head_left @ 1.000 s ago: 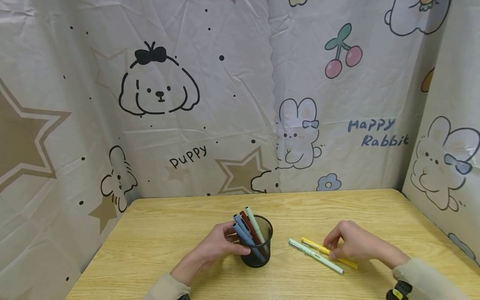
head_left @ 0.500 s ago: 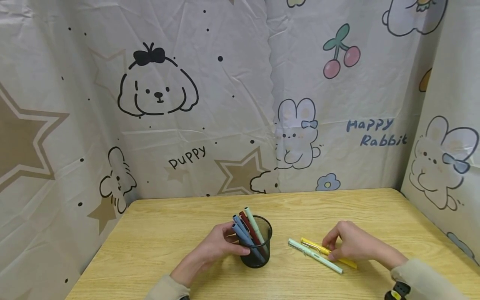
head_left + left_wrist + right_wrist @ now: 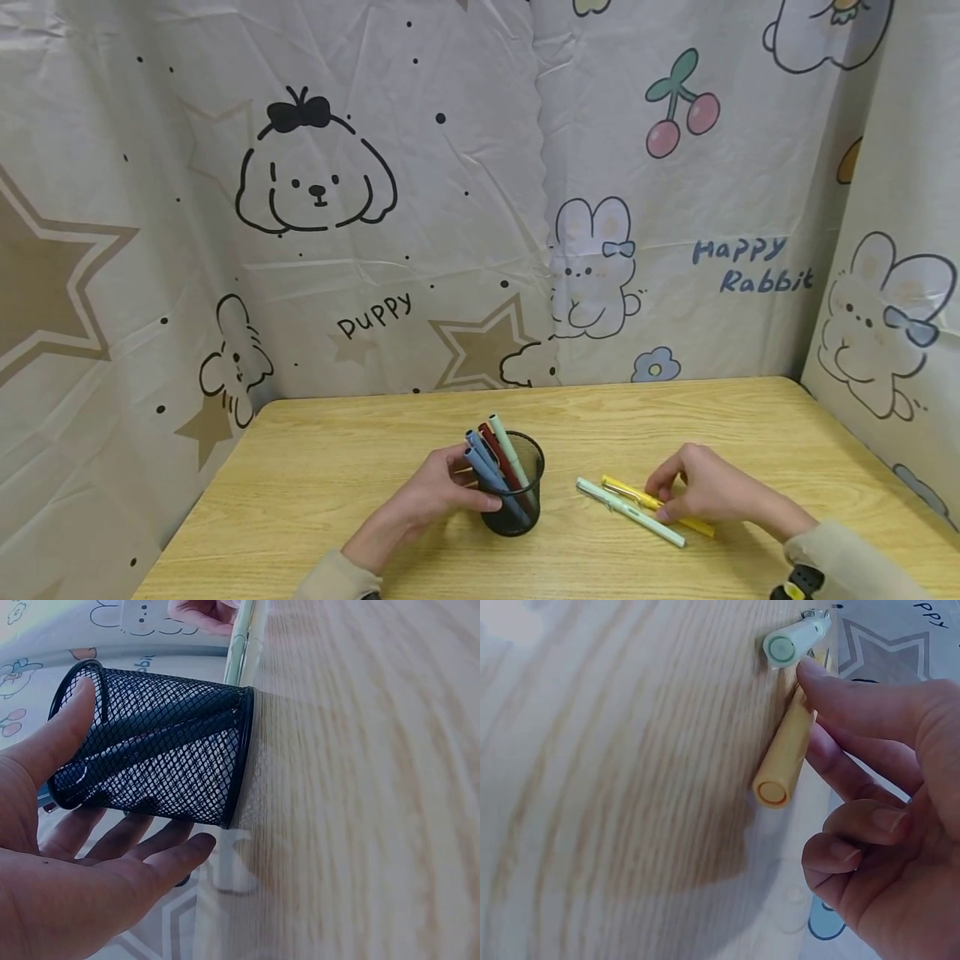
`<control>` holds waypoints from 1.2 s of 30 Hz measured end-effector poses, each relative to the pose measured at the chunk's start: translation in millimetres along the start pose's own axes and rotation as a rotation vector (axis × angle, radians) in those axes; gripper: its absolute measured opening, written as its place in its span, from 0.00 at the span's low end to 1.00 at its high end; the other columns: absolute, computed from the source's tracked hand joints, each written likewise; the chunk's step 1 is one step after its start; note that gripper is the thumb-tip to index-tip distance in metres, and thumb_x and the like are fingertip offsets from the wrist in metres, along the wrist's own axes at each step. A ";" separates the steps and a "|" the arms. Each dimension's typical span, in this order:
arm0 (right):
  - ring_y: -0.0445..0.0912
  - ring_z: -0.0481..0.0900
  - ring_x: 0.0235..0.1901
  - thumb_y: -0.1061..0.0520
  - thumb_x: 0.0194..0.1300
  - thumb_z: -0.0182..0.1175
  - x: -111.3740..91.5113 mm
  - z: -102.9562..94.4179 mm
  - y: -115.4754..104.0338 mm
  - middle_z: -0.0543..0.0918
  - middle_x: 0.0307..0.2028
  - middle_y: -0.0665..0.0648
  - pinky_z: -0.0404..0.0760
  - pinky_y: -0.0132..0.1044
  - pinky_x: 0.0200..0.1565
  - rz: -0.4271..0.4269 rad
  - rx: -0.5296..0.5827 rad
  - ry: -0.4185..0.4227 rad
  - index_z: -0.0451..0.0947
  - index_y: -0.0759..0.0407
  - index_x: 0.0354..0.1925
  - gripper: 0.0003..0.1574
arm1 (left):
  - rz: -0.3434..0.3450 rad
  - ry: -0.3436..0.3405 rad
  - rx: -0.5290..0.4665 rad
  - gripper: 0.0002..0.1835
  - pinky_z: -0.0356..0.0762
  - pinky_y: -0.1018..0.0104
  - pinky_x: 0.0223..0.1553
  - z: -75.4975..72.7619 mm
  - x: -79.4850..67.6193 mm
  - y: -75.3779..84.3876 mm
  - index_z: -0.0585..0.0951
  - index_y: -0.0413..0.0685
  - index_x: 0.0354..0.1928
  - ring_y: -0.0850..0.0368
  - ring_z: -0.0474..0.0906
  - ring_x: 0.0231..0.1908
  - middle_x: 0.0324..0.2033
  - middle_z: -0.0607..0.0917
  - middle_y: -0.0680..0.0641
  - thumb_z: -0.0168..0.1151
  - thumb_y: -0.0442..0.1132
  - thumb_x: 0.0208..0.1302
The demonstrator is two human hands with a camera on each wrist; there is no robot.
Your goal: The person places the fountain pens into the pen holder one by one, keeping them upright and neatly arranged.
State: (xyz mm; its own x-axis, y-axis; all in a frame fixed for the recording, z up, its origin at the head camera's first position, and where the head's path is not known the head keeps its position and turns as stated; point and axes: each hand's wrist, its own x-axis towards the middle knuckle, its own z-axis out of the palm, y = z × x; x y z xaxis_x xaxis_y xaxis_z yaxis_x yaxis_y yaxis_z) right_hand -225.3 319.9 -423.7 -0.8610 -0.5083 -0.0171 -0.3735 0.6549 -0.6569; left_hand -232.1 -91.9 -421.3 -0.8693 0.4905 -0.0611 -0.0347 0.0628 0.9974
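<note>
My left hand (image 3: 438, 492) holds a black mesh pen cup (image 3: 517, 525) upright on the table, thumb on the near side by the rim and fingers round the other side. Inside the cup lean two blue pens (image 3: 486, 471), a dark red pen (image 3: 504, 454) and a pale green pen (image 3: 507, 448). To the right, a yellow pen (image 3: 626, 490) lies on the table, pinched between the thumb and fingers of my right hand (image 3: 705, 483). Beside it, on the near side, rests a mint green pen (image 3: 637, 517). In the right wrist view, the yellow pen's end (image 3: 772, 793) points towards the camera.
The wooden table (image 3: 360, 442) has its far edge against a printed curtain (image 3: 465, 208), which also hangs at both sides. A gap of bare tabletop separates the cup from the loose pens.
</note>
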 end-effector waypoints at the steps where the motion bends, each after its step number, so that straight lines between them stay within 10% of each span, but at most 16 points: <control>1: 0.40 0.75 0.31 0.57 0.53 0.82 -0.1 0.1 0.3 0.83 0.26 0.43 0.68 0.32 0.34 0.000 0.006 0.002 0.92 0.51 0.38 0.13 | 0.001 0.001 0.000 0.35 0.78 0.51 0.63 0.2 0.1 0.1 0.79 0.39 0.67 0.43 0.78 0.63 0.58 0.85 0.44 0.79 0.24 0.55; 36: 0.37 0.75 0.31 0.59 0.50 0.82 -1.9 5.1 1.1 0.83 0.25 0.40 0.70 0.33 0.36 0.005 -0.038 0.044 0.92 0.50 0.36 0.12 | -0.009 0.011 0.021 0.34 0.76 0.50 0.65 -0.4 3.0 -1.2 0.80 0.41 0.65 0.44 0.80 0.62 0.57 0.86 0.44 0.81 0.27 0.54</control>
State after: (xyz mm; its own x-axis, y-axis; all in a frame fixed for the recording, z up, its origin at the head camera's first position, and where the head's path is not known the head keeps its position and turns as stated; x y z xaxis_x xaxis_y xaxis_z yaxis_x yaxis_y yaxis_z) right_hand -222.3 318.8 -428.2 -0.8771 -0.4801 0.0133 -0.3810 0.6787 -0.6279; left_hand -234.8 -90.8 -422.7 -0.8743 0.4803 -0.0698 -0.0326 0.0852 0.9958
